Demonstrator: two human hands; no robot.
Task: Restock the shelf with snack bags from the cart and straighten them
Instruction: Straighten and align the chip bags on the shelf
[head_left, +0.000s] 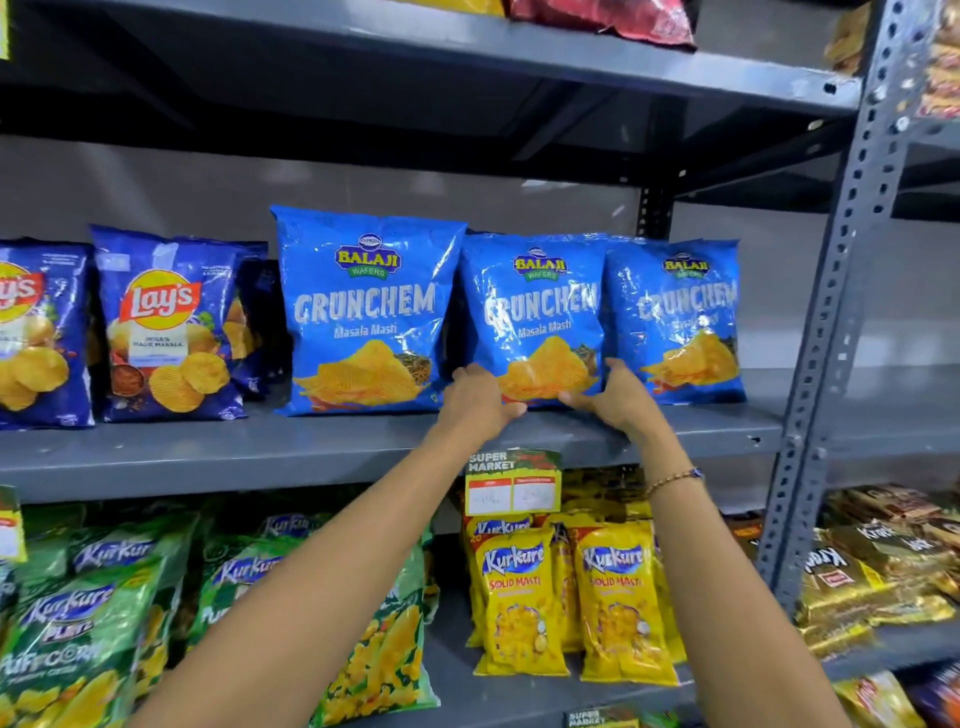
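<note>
The fingers (462, 375) of the left hand (480, 402) curl against the lower left edge of the middle Crunchem bag (535, 306), while those of the right hand (615, 397) press its lower right corner, thumb reaching under the base; both hands are cupped loosely around the bag rather than clenched, holding it between them. Gripping low at the two bottom corners seems meant to let the person square the bag's base on the shelf (363, 441) and turn its face forward without crushing the puffed upper part. The bag stands upright on the grey metal shelf, set slightly behind the front edge, its left side tucked just behind the taller left Crunchem bag (363, 312) and its right side overlapping the right Crunchem bag (680, 317), so the three form a tight row. It is a glossy bright-blue pillow pack, air-filled and crinkled with highlights, printed with a Balaji Wafers crest, white lettering and a picture of ridged yellow chips. Left of the row stand darker blue Lay's bags (166, 327). Below, a price tag (513, 483) hangs from the shelf lip above yellow Kurkure packs (522, 597) and green Kurkure bags (78, 613). The cart is not in view.
</note>
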